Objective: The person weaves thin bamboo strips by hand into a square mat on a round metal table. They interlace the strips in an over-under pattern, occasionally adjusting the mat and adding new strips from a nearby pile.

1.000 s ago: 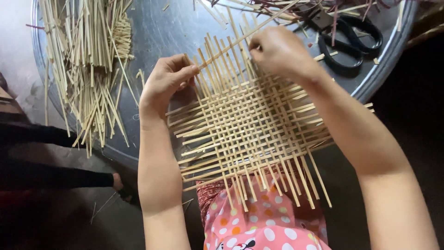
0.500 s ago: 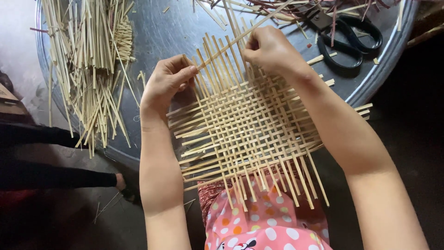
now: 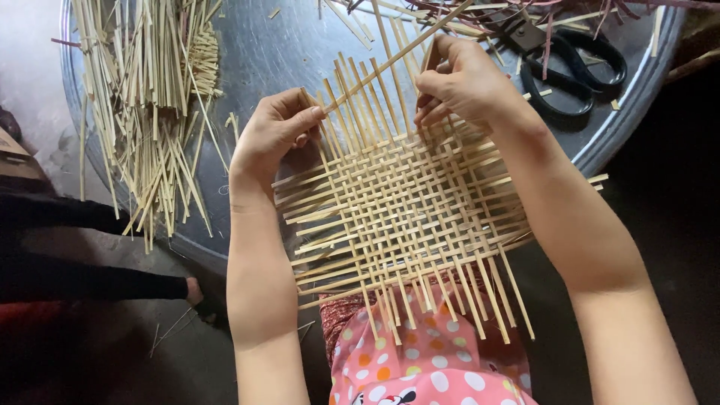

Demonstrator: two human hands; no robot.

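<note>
A square mat (image 3: pixel 405 217) woven from pale bamboo strips lies across the near edge of a round metal tray (image 3: pixel 277 52) and over my lap. My left hand (image 3: pixel 274 135) pinches the end of a loose bamboo strip (image 3: pixel 397 56) at the mat's far-left corner. That strip slants up to the right across the far ends of the mat's uprights. My right hand (image 3: pixel 465 82) rests on the mat's far edge, fingers curled among the upright strip ends, touching the slanted strip.
A heap of loose bamboo strips (image 3: pixel 150 105) covers the tray's left side. Black scissors (image 3: pixel 562 60) lie at the tray's far right among reddish strips (image 3: pixel 480 11). A person's dark-clad leg and foot (image 3: pixel 105 281) show on the floor at left. Pink dotted cloth (image 3: pixel 427 360) covers my lap.
My right hand has slid a little to the left along the mat's far edge. The slanted strip has shifted with it. My left hand holds its place.
</note>
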